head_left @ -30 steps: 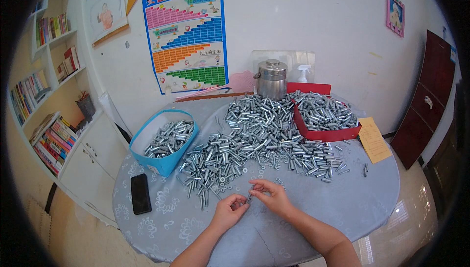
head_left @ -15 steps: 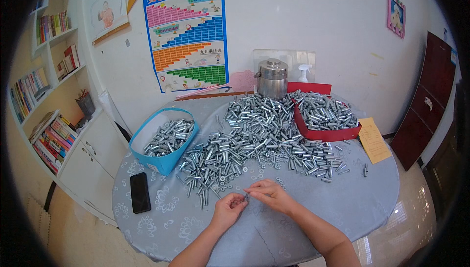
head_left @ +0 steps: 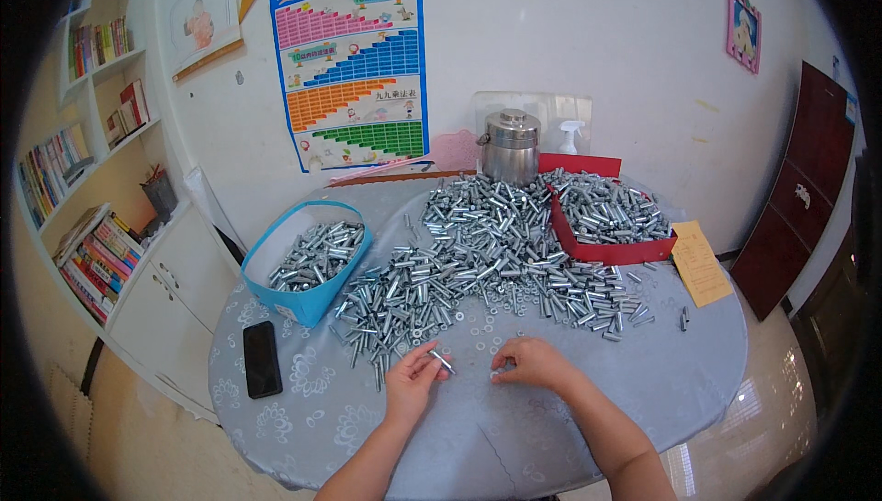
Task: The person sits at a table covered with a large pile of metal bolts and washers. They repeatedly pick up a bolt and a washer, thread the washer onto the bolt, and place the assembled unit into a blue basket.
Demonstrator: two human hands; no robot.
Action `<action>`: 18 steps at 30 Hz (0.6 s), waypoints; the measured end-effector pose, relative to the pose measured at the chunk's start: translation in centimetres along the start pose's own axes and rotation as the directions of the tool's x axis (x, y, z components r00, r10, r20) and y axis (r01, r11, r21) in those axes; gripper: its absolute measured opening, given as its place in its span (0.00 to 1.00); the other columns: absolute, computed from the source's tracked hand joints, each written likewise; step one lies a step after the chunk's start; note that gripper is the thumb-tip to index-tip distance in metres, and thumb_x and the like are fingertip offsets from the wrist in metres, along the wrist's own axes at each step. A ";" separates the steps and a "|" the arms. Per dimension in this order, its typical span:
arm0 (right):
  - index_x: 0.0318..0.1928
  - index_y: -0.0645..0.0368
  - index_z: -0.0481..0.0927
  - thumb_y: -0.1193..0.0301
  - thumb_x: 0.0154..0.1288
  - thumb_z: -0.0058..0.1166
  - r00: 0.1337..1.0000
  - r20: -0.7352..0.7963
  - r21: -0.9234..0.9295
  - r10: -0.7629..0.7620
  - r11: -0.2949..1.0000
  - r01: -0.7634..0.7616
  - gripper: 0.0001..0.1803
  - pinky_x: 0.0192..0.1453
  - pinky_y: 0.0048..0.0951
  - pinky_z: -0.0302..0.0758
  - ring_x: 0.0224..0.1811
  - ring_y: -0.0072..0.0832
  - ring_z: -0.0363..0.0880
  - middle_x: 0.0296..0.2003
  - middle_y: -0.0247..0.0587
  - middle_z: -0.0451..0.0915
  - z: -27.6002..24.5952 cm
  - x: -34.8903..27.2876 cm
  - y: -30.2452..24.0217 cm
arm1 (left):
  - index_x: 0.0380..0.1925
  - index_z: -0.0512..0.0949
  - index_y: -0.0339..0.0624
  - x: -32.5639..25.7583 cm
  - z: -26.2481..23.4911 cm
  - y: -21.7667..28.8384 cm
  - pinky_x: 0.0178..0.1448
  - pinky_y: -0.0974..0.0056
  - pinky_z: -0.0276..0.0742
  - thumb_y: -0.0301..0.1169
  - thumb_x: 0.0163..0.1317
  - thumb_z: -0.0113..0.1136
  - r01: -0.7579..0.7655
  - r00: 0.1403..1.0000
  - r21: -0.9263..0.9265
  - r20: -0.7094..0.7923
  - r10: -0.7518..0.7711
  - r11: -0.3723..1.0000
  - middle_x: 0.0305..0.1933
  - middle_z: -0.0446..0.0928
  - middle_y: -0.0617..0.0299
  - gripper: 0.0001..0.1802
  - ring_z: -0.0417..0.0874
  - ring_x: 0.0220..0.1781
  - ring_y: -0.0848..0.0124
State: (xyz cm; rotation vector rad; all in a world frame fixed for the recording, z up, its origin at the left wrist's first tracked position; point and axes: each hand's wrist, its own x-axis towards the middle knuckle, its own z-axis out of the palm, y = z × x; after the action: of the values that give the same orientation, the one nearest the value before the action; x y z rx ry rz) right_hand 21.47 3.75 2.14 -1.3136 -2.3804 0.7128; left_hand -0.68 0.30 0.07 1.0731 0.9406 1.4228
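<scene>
Above the near part of the table, my left hand (head_left: pixel 410 385) pinches a silver anchor bolt (head_left: pixel 443 360) between thumb and fingers, the bolt slanting toward the right. To its right, my right hand (head_left: pixel 535 363) is closed at the fingertips on a small pale ring, which looks like a washer (head_left: pixel 494 375). The hands are apart. Just beyond them lie loose washers (head_left: pixel 488 327) and a wide heap of metal anchor bolts and sleeves (head_left: pixel 441 271).
At the left stands a blue-rimmed box (head_left: pixel 317 303) of metal parts, with a black phone (head_left: pixel 262 360) nearer me. A red box (head_left: pixel 606 252) of parts sits at the back right, beside a yellow paper (head_left: pixel 702 267). Behind the heap are a steel pot (head_left: pixel 511 152) and a spray bottle (head_left: pixel 571 138).
My hands, together at the bolt before, have come apart. The left has shifted slightly left with the bolt; the right has drawn to the right.
</scene>
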 end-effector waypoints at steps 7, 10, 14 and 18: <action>0.30 0.55 0.79 0.62 0.44 0.61 0.992 0.090 0.036 0.091 0.995 -0.095 0.12 0.37 0.28 0.71 0.32 0.29 0.77 0.28 0.36 0.78 0.2 0.1 -0.6 | 0.35 0.72 0.33 0.3 -0.8 -0.5 0.33 0.70 0.78 0.23 0.56 0.54 0.109 0.990 -0.057 -0.083 -0.114 0.992 0.32 0.78 0.53 0.08 0.79 0.26 0.72; 0.30 0.57 0.78 0.67 0.48 0.61 0.979 0.017 0.475 0.205 0.860 -0.189 0.10 0.35 0.21 0.71 0.30 0.20 0.75 0.26 0.32 0.78 1.4 0.6 -0.8 | 0.32 0.73 0.33 0.2 -0.7 -0.3 0.32 0.68 0.79 0.24 0.56 0.54 0.166 0.981 -0.087 -0.087 -0.173 0.982 0.31 0.78 0.52 0.06 0.79 0.26 0.71; 0.31 0.60 0.77 0.73 0.51 0.60 0.983 -0.007 0.851 0.184 0.518 -0.091 0.07 0.34 0.15 0.69 0.30 0.14 0.73 0.26 0.29 0.77 2.6 1.2 -1.6 | 0.31 0.73 0.33 0.1 -0.5 0.1 0.33 0.67 0.79 0.25 0.56 0.54 0.249 0.965 -0.156 -0.043 -0.259 0.956 0.32 0.78 0.51 0.06 0.79 0.27 0.71; 0.31 0.60 0.77 0.74 0.51 0.60 0.981 -0.055 0.881 0.189 0.471 -0.041 0.07 0.34 0.14 0.69 0.29 0.13 0.72 0.27 0.29 0.77 3.0 1.3 -2.0 | 0.31 0.73 0.33 0.1 -0.8 0.0 0.35 0.67 0.80 0.26 0.57 0.53 0.343 0.938 -0.201 0.028 -0.345 0.917 0.33 0.77 0.48 0.06 0.79 0.28 0.71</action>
State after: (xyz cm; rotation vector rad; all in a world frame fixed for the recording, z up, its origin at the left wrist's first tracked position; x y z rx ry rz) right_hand 17.90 3.18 0.81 -0.9637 -1.3628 1.5480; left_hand -1.47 0.38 -0.11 0.7084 0.9162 1.2003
